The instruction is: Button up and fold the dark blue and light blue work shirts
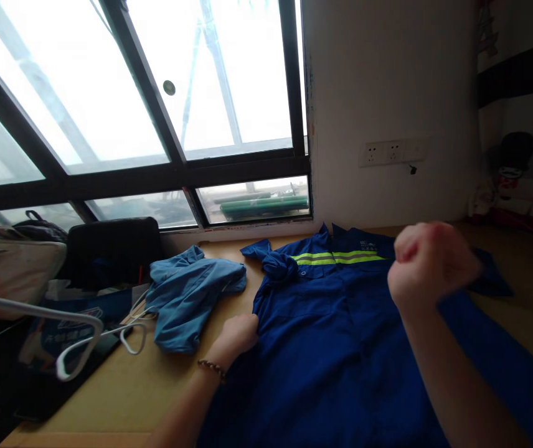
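Observation:
A dark blue work shirt (327, 336) with a yellow-green reflective stripe lies spread on the wooden table (121, 386). My left hand (238, 335) rests closed on the shirt's left edge, gripping the fabric. My right hand (428, 264) is raised above the shirt's right side, fingers curled in a fist, and it holds the right sleeve (490, 336), which runs down from it toward the near right. A beaded bracelet sits on my left wrist.
A crumpled light blue garment (189, 295) lies left of the shirt. White hangers (84, 339) sit at the table's left edge beside bags (108, 249). A window and a wall with sockets (390, 151) stand behind the table.

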### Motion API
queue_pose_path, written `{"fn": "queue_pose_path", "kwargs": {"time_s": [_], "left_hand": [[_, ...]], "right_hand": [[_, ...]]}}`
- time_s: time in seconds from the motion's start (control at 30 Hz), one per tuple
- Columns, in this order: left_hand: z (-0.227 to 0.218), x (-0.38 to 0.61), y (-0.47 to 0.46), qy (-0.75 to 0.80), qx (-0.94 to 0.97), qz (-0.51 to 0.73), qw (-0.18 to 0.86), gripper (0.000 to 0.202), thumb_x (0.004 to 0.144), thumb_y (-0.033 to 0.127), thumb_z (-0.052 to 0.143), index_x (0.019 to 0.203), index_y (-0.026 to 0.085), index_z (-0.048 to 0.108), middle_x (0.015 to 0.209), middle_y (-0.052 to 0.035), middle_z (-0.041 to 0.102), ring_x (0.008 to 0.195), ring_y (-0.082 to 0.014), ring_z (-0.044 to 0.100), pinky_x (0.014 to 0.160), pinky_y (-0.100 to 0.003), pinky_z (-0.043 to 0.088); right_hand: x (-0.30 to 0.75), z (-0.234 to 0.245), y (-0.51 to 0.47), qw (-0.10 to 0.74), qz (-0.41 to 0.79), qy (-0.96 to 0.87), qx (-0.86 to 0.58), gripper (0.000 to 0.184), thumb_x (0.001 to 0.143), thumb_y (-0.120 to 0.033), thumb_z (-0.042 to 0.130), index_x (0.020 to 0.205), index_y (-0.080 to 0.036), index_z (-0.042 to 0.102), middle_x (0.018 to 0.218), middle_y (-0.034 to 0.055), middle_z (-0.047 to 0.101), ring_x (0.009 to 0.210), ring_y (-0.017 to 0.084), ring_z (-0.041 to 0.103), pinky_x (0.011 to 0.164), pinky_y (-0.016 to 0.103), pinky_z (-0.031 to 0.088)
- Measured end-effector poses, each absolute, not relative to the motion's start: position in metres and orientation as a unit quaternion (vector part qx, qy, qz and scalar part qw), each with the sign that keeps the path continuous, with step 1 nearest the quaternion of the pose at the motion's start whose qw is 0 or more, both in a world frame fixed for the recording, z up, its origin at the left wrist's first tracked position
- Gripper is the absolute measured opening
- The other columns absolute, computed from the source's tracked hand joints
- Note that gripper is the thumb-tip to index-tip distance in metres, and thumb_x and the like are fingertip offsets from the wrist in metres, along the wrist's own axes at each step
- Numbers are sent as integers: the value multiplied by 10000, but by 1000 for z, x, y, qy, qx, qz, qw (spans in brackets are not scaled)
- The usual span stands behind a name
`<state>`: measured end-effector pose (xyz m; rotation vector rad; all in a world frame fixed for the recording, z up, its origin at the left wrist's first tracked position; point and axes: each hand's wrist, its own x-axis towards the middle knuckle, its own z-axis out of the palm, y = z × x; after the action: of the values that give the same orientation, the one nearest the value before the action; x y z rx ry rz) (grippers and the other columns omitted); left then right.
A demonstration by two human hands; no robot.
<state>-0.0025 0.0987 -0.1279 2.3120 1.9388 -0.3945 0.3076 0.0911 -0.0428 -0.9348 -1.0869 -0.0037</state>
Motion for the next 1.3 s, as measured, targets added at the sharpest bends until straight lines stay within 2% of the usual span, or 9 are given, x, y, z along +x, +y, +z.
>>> {"fn": "queue_pose_path", "kwargs": {"time_s": [0.2,0.4,0.57,0.7,0.87,1.0,1.07,1.17,1.3], "left_hand": [[-120,34,136,644,763,57,-23,221,788,313,456,902,149,549,937,-122,590,909,-235,560,787,-334,429],[-156,117,189,469,858,193,78,344,854,346,343,1131,169,446,1166,-106,490,1078,-193,459,912,-295,361],[-191,131,248,586,795,105,113,668,792,605,285,1300,171,288,1419,-157,139,1271,-351,184,989,-482,215],[-200,107,286,581,784,147,161,668,765,588,393,1297,196,294,1430,-121,134,1287,-296,180,1032,-408,182],[-193,65,300,564,702,375,221,682,800,409,472,1341,197,114,1399,-115,225,1276,-195,244,1002,-305,288],[-189,33,300,567,505,602,246,819,804,290,486,1307,313,-160,1433,-106,70,1207,-148,369,881,-278,427],[-187,24,301,557,412,676,251,799,786,251,506,1309,344,-91,1436,-94,45,1166,-146,420,850,-282,452],[-185,24,303,484,350,722,350,532,757,256,544,1239,224,322,1308,-117,370,1076,-176,506,845,-293,459],[-181,35,296,336,362,587,641,515,769,543,439,995,97,558,971,-164,611,937,-249,584,776,-381,489]], "right_hand": [[392,-120,211,460,-100,-529,-706,284,780,-345,420,744,-151,625,913,102,613,881,232,515,791,353,393],[458,-199,242,190,-22,-532,-825,337,786,-341,376,869,-204,673,1250,37,468,1264,331,135,988,583,41],[475,-220,240,232,42,-518,-822,349,781,-272,365,1002,-208,627,1233,48,484,1238,316,233,996,576,85],[484,-216,239,273,12,-486,-830,407,778,-230,340,1096,-106,561,1253,121,440,1130,294,398,981,486,250],[483,-175,241,363,-58,-447,-815,458,793,-178,252,1176,-38,462,1309,145,348,1160,232,380,967,316,324],[441,-110,225,520,-161,-496,-677,444,786,-210,332,1201,-97,442,1296,120,373,1197,223,341,1011,327,274],[402,-77,209,572,-188,-522,-604,507,801,-239,357,1293,-121,322,1359,106,279,1255,223,248,1035,366,230],[336,-55,189,597,-165,-597,-509,574,816,-251,384,1352,-168,194,1420,69,139,1289,224,161,1045,425,192],[265,-85,181,369,8,-834,-410,419,807,-286,457,1215,-193,466,1328,56,377,1226,217,308,1023,380,256]]}}
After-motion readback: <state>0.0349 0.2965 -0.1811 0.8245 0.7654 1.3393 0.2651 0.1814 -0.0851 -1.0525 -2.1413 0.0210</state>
